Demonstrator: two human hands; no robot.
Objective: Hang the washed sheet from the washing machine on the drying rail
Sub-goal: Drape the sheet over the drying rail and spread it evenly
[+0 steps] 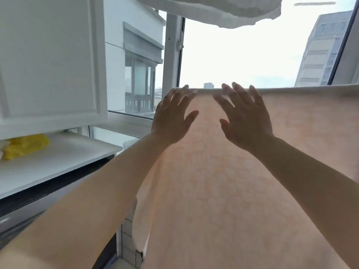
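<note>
Reaching up side by side, my two hands lie spread against the hanging sheet (223, 181), a narrow gap of cloth between them. My left hand (172, 115) has its fingers straight and fanned, the fingertips (185, 88) at the sheet's top fold, the thumb angled out to the right. My right hand (245, 117) mirrors it: fingers straight and splayed, tips up at the same fold, thumb pointing left. Neither hand curls round the cloth; whether the palms press it or only hover just in front I cannot tell. Both forearms are bare and run up from the lower corners of the view.

The sheet, pale peach with light glowing through it, is draped over a horizontal line that must be the drying rail (310, 86), hidden beneath the fold; I see only the straight top edge running from my left hand off to the right. The cloth fills the middle and right of the view, and its left edge hangs loosely crumpled below my left forearm.

Above, another pale cloth (223, 10) hangs across the top. Behind the sheet is a window (172, 47) with white frames, buildings and bright sky outside. To the left is a white cabinet door (50, 61), and below it a white shelf (64, 156) carrying a yellow bag (25, 146).
</note>
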